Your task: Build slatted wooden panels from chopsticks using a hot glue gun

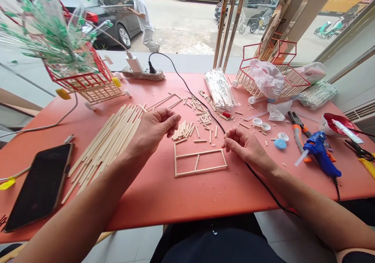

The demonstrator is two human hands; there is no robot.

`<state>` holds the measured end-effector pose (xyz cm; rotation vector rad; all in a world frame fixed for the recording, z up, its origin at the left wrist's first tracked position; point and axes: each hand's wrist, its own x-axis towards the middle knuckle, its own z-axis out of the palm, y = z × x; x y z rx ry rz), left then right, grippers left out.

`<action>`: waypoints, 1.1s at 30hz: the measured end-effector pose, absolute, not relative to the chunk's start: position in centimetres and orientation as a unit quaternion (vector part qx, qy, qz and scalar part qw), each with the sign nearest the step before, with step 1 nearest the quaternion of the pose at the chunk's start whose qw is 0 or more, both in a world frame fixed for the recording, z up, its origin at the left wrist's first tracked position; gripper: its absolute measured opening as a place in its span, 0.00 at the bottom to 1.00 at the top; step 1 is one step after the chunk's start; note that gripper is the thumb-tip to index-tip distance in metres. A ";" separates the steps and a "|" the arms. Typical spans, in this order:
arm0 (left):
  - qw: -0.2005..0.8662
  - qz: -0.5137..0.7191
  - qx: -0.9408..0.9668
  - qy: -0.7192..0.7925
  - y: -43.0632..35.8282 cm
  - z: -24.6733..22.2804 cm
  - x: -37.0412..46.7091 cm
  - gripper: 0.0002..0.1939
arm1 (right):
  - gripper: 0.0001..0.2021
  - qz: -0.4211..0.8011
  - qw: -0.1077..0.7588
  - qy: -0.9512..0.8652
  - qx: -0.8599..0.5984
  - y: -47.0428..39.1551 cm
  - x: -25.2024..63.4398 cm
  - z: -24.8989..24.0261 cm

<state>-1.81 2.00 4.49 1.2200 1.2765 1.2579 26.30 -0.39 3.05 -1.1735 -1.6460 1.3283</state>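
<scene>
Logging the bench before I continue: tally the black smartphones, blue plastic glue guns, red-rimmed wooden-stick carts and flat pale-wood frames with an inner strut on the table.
Black smartphone: 1
Blue plastic glue gun: 1
Red-rimmed wooden-stick carts, one at each side: 2
Flat pale-wood frame with inner strut: 1
Total: 5

Head camera faces forward; tabletop point(193, 198) close below.
</scene>
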 end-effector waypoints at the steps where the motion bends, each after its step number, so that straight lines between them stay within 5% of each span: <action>1: 0.463 0.516 0.500 0.519 2.0 4.5 -1.9 0.16 | 0.14 0.514 0.352 -0.637 -0.454 -0.4 26.3 3.0; 10: 0.518 0.518 0.486 0.477 2.4 4.4 -2.6 0.34 | 0.16 0.516 0.349 -0.645 -0.443 -0.3 26.5 2.6; 18: 0.584 0.527 0.400 0.471 3.3 3.6 -3.7 0.25 | 0.16 0.523 0.346 -0.646 -0.434 -0.3 26.6 2.3; 22: 0.480 0.635 0.376 0.474 3.4 4.9 -4.4 0.10 | 0.15 0.526 0.349 -0.645 -0.431 -0.4 26.6 2.4; 27: 0.224 0.787 0.412 0.402 2.8 7.0 -5.1 0.07 | 0.14 0.521 0.356 -0.644 -0.432 -0.5 26.6 2.5; 30: 0.175 0.723 0.498 0.444 2.9 5.8 -5.9 0.05 | 0.13 0.528 0.357 -0.641 -0.427 -0.6 26.5 2.6; 33: 0.176 0.518 0.660 0.515 3.5 3.9 -6.1 0.23 | 0.12 0.525 0.356 -0.645 -0.426 -0.6 26.5 2.8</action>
